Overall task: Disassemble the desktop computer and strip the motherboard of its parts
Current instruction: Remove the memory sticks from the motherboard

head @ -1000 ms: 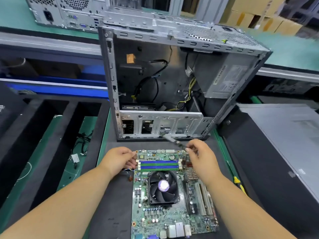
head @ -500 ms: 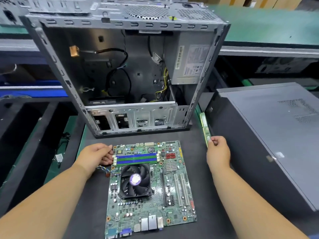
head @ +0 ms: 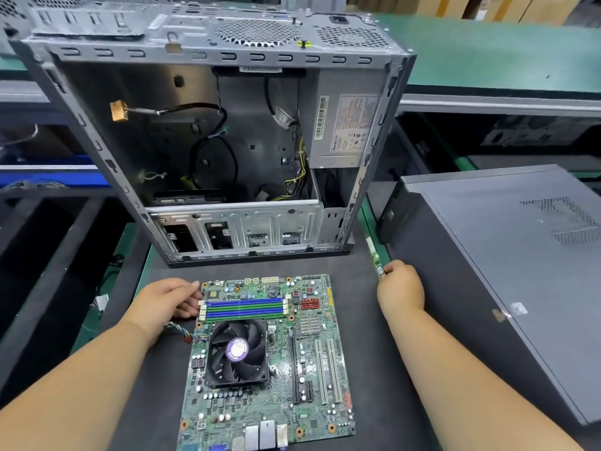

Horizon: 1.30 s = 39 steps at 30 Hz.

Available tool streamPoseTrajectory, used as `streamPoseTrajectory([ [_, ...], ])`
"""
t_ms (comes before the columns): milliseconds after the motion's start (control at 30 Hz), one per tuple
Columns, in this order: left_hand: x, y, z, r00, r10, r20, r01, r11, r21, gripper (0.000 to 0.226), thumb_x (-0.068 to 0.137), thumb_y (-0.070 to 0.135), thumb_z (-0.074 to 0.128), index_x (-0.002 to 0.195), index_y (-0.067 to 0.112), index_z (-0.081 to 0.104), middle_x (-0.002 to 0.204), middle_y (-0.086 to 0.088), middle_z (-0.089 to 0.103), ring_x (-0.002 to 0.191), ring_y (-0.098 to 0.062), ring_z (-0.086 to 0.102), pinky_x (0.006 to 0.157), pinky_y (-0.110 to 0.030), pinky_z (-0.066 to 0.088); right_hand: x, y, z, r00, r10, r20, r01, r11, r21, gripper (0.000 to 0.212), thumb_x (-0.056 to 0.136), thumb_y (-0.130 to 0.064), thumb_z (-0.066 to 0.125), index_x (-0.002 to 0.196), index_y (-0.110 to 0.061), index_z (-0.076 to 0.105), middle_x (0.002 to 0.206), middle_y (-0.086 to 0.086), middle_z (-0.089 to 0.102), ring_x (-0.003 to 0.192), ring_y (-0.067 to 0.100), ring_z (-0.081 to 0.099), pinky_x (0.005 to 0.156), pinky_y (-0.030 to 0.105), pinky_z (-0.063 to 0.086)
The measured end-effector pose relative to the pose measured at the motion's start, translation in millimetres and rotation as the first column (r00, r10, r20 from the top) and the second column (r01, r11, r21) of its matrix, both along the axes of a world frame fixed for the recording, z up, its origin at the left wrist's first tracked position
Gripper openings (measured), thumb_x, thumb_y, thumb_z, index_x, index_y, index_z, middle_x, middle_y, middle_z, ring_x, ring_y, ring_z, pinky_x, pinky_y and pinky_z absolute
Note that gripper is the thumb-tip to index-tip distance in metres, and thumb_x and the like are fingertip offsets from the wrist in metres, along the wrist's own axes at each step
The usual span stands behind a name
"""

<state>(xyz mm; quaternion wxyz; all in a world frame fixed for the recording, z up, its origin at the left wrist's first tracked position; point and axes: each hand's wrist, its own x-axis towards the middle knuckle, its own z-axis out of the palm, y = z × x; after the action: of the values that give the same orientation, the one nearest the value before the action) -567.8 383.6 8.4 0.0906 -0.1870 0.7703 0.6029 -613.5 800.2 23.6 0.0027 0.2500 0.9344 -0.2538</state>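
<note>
Motherboard (head: 266,362) flat on dark mat (head: 383,369), in front of opened case (head: 208,131); left hand (head: 162,304) at its left edge, fingers loosely curled, tips touching beside RAM slots (head: 244,309). Right hand (head: 400,289) right of board, fingertips pinching near end of RAM stick (head: 374,255) along mat's right edge.

Right hand (head: 400,289) pinches what looks like a memory stick (head: 374,255); left hand (head: 166,302) steadies motherboard (head: 270,359).

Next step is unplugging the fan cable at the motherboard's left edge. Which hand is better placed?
Left. The left hand rests at the motherboard's left edge, just above the fan cable. The right hand is off to the right, holding a memory stick.
</note>
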Motion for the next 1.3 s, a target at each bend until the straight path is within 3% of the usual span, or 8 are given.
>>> streamPoseTrajectory([
  [200,1,-1,0,1.000,-0.007,-0.003,0.007,1.000,0.003,0.027,0.092,0.021,0.062,0.076,0.002,0.070,0.063,-0.014,0.067,0.054,-0.019,0.064,0.051,-0.019,0.053,1,0,0,0.998,0.048,0.029,-0.050,0.995,0.083,0.024,0.090,0.001,0.054,0.109,-0.007,0.066,0.118,0.014,0.050,0.073,0.026,0.046,0.068,0.028,0.039],
  [433,-1,1,1,1.000,0.000,-0.008,0.000,1.000,0.012,0.025,0.092,0.017,0.062,0.078,-0.003,0.068,0.061,-0.015,0.065,0.054,-0.018,0.063,0.048,-0.019,0.052,-5,-4,4,0.985,-0.073,-0.158,0.053,0.991,-0.125,0.019,0.092,0.000,0.049,0.102,-0.010,0.062,0.112,0.013,0.055,0.080,0.028,0.054,0.070,0.032,0.044],
  [567,-1,1,1,1.000,-0.009,-0.008,0.009,1.000,0.016,0.025,0.093,0.015,0.061,0.078,-0.004,0.067,0.061,-0.015,0.065,0.052,-0.017,0.063,0.048,-0.018,0.052,-8,-9,3,0.995,-0.075,-0.064,0.058,0.969,-0.240,0.023,0.088,0.000,0.049,0.095,-0.017,0.062,0.102,0.013,0.065,0.077,0.029,0.058,0.058,0.027,0.041],
  [700,-1,1,0,1.000,-0.015,-0.005,0.015,1.000,0.016,0.023,0.091,0.015,0.063,0.076,-0.001,0.069,0.061,-0.014,0.065,0.052,-0.017,0.063,0.049,-0.018,0.052,-6,-11,3,1.000,-0.021,-0.015,0.018,0.988,-0.154,0.022,0.087,0.000,0.051,0.098,-0.015,0.062,0.110,0.013,0.059,0.080,0.030,0.058,0.065,0.028,0.041],
  [800,0,0,0,1.000,-0.018,-0.005,0.018,1.000,0.015,0.022,0.090,0.015,0.064,0.074,0.001,0.069,0.061,-0.014,0.066,0.052,-0.017,0.063,0.049,-0.019,0.052,-2,-12,4,0.999,-0.002,-0.039,-0.002,0.996,-0.094,0.020,0.090,-0.003,0.054,0.103,-0.013,0.064,0.118,0.011,0.048,0.071,0.024,0.052,0.067,0.028,0.039],
  [1000,3,1,4,0.999,-0.043,-0.006,0.043,0.999,0.011,0.019,0.088,0.015,0.067,0.072,0.004,0.070,0.063,-0.014,0.068,0.054,-0.017,0.064,0.051,-0.019,0.052,5,-14,3,0.999,0.041,-0.024,-0.044,0.990,-0.138,0.021,0.089,-0.005,0.054,0.104,-0.017,0.063,0.107,0.018,0.061,0.073,0.031,0.058,0.060,0.029,0.041],
  [1133,5,2,8,0.998,-0.064,-0.006,0.065,0.998,0.005,0.019,0.087,0.016,0.069,0.069,0.009,0.072,0.066,-0.014,0.069,0.057,-0.018,0.065,0.053,-0.019,0.053,5,-18,5,0.998,0.060,-0.022,-0.062,0.989,-0.135,0.019,0.087,-0.007,0.062,0.105,-0.014,0.062,0.107,0.020,0.062,0.082,0.034,0.062,0.070,0.034,0.050],
  [1300,8,6,13,0.995,-0.100,-0.019,0.100,0.995,-0.021,0.018,0.086,0.017,0.071,0.072,0.005,0.071,0.063,-0.009,0.069,0.058,-0.015,0.063,0.056,-0.021,0.052,13,-28,13,0.997,0.032,-0.074,-0.034,0.999,-0.029,0.023,0.090,-0.017,0.065,0.112,-0.013,0.061,0.117,0.011,0.052,0.086,0.029,0.060,0.076,0.035,0.049],
])
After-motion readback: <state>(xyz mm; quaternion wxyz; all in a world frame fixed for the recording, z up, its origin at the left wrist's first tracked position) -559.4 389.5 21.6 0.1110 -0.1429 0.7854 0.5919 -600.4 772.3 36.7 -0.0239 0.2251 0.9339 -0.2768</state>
